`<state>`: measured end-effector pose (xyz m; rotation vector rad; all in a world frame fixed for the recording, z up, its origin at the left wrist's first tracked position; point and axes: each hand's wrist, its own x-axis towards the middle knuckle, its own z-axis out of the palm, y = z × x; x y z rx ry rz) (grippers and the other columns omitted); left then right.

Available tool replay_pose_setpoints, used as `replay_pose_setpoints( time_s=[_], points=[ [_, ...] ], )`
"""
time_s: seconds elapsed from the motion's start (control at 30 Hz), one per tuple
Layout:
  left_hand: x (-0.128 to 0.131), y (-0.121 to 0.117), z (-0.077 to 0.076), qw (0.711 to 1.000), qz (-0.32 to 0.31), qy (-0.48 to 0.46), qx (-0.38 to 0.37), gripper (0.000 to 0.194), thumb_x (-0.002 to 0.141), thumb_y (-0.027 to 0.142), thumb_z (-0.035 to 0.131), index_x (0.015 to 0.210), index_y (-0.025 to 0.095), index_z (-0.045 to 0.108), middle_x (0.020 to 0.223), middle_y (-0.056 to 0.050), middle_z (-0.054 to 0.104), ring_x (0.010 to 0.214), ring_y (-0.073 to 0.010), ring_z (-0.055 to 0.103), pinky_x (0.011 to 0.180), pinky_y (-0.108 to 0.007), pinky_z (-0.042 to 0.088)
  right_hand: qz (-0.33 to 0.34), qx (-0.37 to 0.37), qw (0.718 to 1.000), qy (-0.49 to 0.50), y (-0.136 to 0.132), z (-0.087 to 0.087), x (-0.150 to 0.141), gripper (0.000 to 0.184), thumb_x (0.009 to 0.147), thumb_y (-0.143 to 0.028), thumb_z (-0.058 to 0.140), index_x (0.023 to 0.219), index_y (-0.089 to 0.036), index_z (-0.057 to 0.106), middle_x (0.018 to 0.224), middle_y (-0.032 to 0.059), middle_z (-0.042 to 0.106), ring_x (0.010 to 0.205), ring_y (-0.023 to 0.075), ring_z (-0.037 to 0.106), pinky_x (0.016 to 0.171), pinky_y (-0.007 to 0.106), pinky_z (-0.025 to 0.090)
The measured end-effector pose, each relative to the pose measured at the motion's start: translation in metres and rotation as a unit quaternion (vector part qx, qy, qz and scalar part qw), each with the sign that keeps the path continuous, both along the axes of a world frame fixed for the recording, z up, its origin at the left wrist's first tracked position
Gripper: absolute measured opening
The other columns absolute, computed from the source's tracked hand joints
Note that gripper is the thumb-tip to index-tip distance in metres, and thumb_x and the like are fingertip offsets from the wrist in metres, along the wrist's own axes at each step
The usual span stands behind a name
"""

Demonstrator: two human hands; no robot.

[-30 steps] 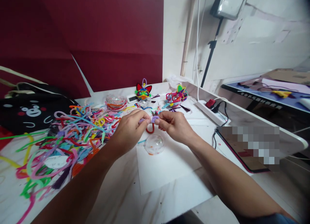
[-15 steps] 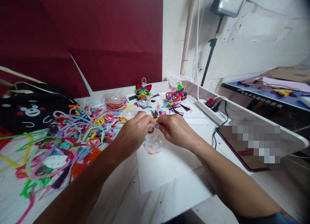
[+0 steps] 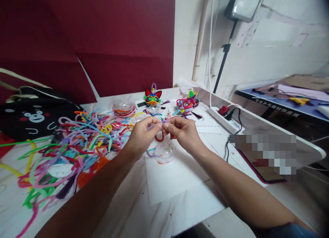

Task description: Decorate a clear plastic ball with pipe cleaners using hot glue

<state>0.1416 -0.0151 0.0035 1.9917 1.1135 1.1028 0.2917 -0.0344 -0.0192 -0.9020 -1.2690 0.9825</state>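
Observation:
Between the fingertips of both hands is a purple pipe cleaner (image 3: pixel 165 121), bent at the pinch; its lower end hangs out beneath my left hand. My left hand (image 3: pixel 145 132) is closed on it with thumb and index finger. Fingertip to fingertip with it, my right hand (image 3: pixel 182 131) pinches the same stem. Just below the hands a red pipe-cleaner loop (image 3: pixel 159 137) shows. Nearer to me, a clear plastic dome (image 3: pixel 165 153) with a few orange spots rests on a white sheet of paper (image 3: pixel 177 186).
A heap of coloured pipe cleaners (image 3: pixel 84 142) spreads at the left, before a black bag (image 3: pixel 28 119). Behind my hands stand two pipe-cleaner figures, a red-eared one (image 3: pixel 153 97) and a pink one (image 3: pixel 187 103), and stacked clear domes (image 3: pixel 123 109). A power strip (image 3: pixel 226 119) and a tablet (image 3: pixel 264 162) lie right.
My hands have turned from knuckles-up to thumbs-up around the purple pipe cleaner, staying close together. The stem's free end now shows beside the dome.

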Motion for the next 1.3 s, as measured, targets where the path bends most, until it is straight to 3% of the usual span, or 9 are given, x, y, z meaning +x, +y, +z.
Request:
replay_pose_setpoints(
  time_s=[0.2,0.47,0.67,0.8,0.97,1.07,1.13,1.17,1.3],
  points=[
    [-0.008,0.004,0.003,0.995,-0.024,0.083,0.054,0.019,0.085,0.034,0.053,0.085,0.018,0.063,0.082,-0.001,0.066,0.076,-0.0158,0.058,0.071,-0.028,0.044,-0.018,0.008,0.999,-0.025,0.002,0.000,0.006,0.037,0.073,-0.052,0.073,0.074,-0.016,0.063,0.062,0.0013,0.066,0.050,0.0101,0.054,0.046,0.021,0.040],
    [-0.014,0.000,0.013,0.972,-0.026,0.169,0.161,0.019,0.088,0.028,0.050,0.080,0.017,0.063,0.083,-0.002,0.066,0.081,-0.0171,0.060,0.074,-0.029,0.042,-0.074,0.088,0.967,-0.227,-0.005,0.002,0.011,0.018,0.089,-0.027,0.059,0.076,-0.017,0.064,0.064,0.0003,0.065,0.055,0.0104,0.054,0.056,0.022,0.039],
    [-0.014,-0.003,0.010,0.951,-0.029,0.236,0.196,0.019,0.089,0.021,0.046,0.077,0.017,0.061,0.081,-0.002,0.063,0.081,-0.0177,0.059,0.074,-0.030,0.041,-0.125,0.154,0.887,-0.416,-0.011,0.007,0.012,0.015,0.092,-0.020,0.057,0.078,-0.016,0.064,0.067,0.0010,0.065,0.058,0.0113,0.054,0.059,0.023,0.034],
    [-0.012,-0.004,0.006,0.938,-0.026,0.275,0.210,0.020,0.090,0.020,0.044,0.078,0.017,0.060,0.080,-0.003,0.059,0.077,-0.0179,0.057,0.071,-0.030,0.041,-0.139,0.156,0.822,-0.530,-0.013,0.006,0.012,0.016,0.095,-0.017,0.050,0.090,-0.015,0.065,0.083,0.0059,0.071,0.072,0.0158,0.063,0.063,0.025,0.035],
    [-0.008,-0.002,-0.003,0.915,-0.025,0.318,0.247,0.022,0.090,0.016,0.040,0.075,0.018,0.055,0.077,-0.004,0.056,0.074,-0.0183,0.055,0.067,-0.031,0.040,-0.131,0.145,0.736,-0.648,-0.020,0.014,0.006,0.018,0.096,-0.014,0.048,0.095,-0.016,0.065,0.088,0.0077,0.071,0.079,0.0199,0.065,0.062,0.029,0.033],
    [-0.006,-0.001,-0.006,0.911,-0.033,0.329,0.247,0.022,0.090,0.016,0.038,0.074,0.019,0.052,0.075,-0.003,0.056,0.072,-0.0182,0.054,0.066,-0.030,0.040,-0.113,0.130,0.714,-0.679,-0.022,0.019,0.005,0.019,0.094,-0.010,0.047,0.093,-0.014,0.066,0.089,0.0109,0.071,0.083,0.0222,0.066,0.063,0.030,0.035],
    [-0.006,-0.001,-0.005,0.917,-0.035,0.312,0.245,0.023,0.090,0.018,0.037,0.074,0.020,0.052,0.075,-0.003,0.057,0.073,-0.0180,0.055,0.066,-0.030,0.040,-0.116,0.134,0.731,-0.659,-0.020,0.018,0.006,0.019,0.095,-0.011,0.047,0.093,-0.013,0.065,0.089,0.0120,0.071,0.083,0.0222,0.065,0.064,0.030,0.036],
    [-0.007,-0.001,-0.003,0.924,-0.037,0.294,0.242,0.022,0.091,0.019,0.038,0.074,0.020,0.053,0.076,-0.003,0.058,0.074,-0.0179,0.055,0.067,-0.030,0.041,-0.119,0.140,0.754,-0.631,-0.018,0.016,0.007,0.018,0.096,-0.013,0.047,0.093,-0.014,0.065,0.090,0.0117,0.071,0.083,0.0215,0.065,0.065,0.029,0.037],
    [-0.009,-0.002,0.007,0.964,-0.022,0.191,0.183,0.018,0.088,0.026,0.046,0.079,0.019,0.059,0.079,-0.001,0.063,0.076,-0.0166,0.058,0.072,-0.028,0.042,-0.095,0.142,0.906,-0.387,-0.009,0.004,0.010,0.013,0.094,-0.026,0.056,0.093,-0.017,0.064,0.082,0.0048,0.070,0.074,0.0156,0.062,0.066,0.025,0.042]
  ],
)
